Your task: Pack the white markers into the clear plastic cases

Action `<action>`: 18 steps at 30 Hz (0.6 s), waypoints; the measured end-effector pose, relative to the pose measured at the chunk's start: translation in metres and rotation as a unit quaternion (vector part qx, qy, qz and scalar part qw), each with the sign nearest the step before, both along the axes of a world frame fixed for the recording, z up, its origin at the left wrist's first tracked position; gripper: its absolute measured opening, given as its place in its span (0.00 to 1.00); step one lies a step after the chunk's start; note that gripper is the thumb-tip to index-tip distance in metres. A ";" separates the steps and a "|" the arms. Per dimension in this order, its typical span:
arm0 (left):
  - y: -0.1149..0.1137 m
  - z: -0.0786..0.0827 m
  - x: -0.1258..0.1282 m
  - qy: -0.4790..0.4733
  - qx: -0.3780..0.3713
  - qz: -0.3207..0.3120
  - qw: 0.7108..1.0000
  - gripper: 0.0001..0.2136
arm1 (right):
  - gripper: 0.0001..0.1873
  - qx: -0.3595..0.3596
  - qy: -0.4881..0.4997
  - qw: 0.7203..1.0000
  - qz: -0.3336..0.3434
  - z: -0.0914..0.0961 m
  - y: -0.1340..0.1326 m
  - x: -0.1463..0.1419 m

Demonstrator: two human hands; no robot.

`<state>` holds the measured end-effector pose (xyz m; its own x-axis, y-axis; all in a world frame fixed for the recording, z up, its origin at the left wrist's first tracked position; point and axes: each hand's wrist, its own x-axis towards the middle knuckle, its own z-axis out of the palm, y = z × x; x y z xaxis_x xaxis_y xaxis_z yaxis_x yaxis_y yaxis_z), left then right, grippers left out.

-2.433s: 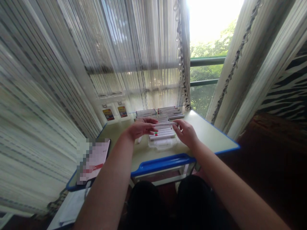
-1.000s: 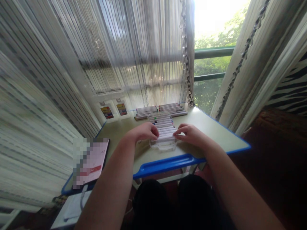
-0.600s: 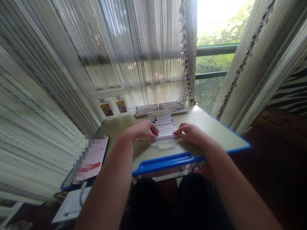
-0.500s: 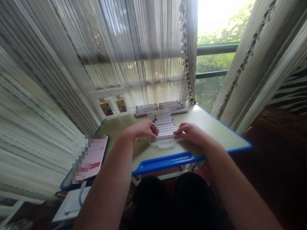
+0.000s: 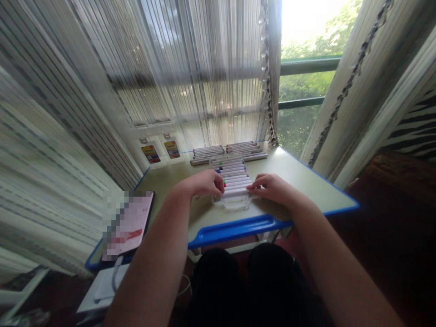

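A clear plastic case [image 5: 231, 204] lies on the table in front of me, with several white markers [image 5: 234, 176] side by side in it, some with coloured ends. The white marker [image 5: 235, 191] nearest me lies crosswise between my hands. My left hand [image 5: 208, 182] is closed, its thumb and fingers pinching the left end of that marker. At the right end, the fingertips of my right hand [image 5: 267, 184] are pressed together on it. My left fingers hide part of the case's left side.
Two groups of markers [image 5: 208, 153] lie behind the case. Two clear packages with printed labels [image 5: 150, 153] stand at the back left by the curtain [image 5: 204, 59]. A partly blurred tablet-like thing [image 5: 136, 227] lies left. The table has a blue front edge [image 5: 235, 229].
The view has shifted very slightly. Both hands keep their places at the ends of the nearest marker, and the case and markers look the same.
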<state>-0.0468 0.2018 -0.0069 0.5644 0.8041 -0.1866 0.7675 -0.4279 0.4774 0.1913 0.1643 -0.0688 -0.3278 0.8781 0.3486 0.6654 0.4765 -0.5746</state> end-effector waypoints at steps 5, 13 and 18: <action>-0.002 0.002 -0.002 -0.022 -0.003 -0.009 1.000 0.07 | 0.10 0.019 0.002 1.000 0.005 0.001 -0.001 0.000; 0.017 -0.009 -0.003 -0.029 0.192 0.128 0.973 0.11 | 0.13 0.050 0.019 0.999 -0.004 -0.003 0.003 -0.002; 0.029 -0.019 -0.011 0.069 0.227 0.263 0.935 0.16 | 0.14 0.045 0.023 0.999 -0.010 -0.003 0.004 -0.002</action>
<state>-0.0575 0.2305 -0.0259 0.0636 0.9777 0.2000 0.9696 -0.1080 0.2198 0.1890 0.1681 -0.0722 -0.2916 0.8486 0.4415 0.6491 0.5146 -0.5603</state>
